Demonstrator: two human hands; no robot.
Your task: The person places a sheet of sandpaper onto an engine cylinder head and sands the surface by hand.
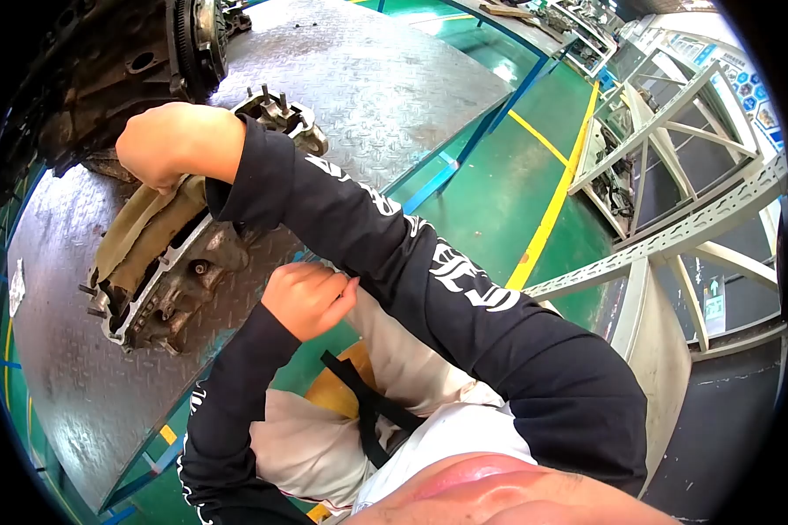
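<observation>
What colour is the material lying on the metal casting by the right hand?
The material is a dull brownish tan, best seen in the head view.

The right hand (177, 144) — its fingertips are hidden.

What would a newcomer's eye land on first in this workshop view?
Probably the big dark engine block at the upper left of the metal table. Next, the right hand, bent down at a tan cloth that lies along a smaller metal engine part. Then the bold yellow line on the green floor, right of the table.
</observation>
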